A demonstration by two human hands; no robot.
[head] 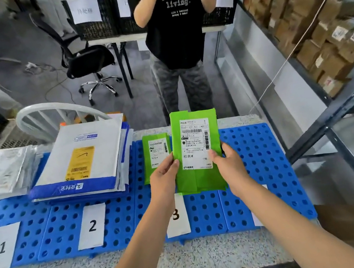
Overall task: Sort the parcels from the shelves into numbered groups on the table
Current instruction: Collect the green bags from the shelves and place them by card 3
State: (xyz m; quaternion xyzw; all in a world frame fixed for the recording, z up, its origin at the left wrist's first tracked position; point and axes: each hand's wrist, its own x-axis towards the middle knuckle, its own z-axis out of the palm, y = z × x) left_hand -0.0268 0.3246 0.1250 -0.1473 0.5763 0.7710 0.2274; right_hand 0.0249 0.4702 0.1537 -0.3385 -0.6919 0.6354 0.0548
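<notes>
A large green parcel (201,176) with a white shipping label is held upright above the blue perforated mat (256,156). My left hand (164,177) grips its left edge and my right hand (228,162) grips its right edge. Behind it a smaller green parcel (156,153) lies flat above the paper card marked 3 (177,217). A stack of white and blue mailers (83,162) sits above card 2 (92,226). Clear plastic bags (8,172) lie above card 1 (1,247).
A person in a black T-shirt (173,30) stands beyond the table holding a brown item. Shelves of brown cardboard parcels (316,26) line the right side. A white chair back (57,113), a black office chair (88,62) and black crates (91,10) stand behind.
</notes>
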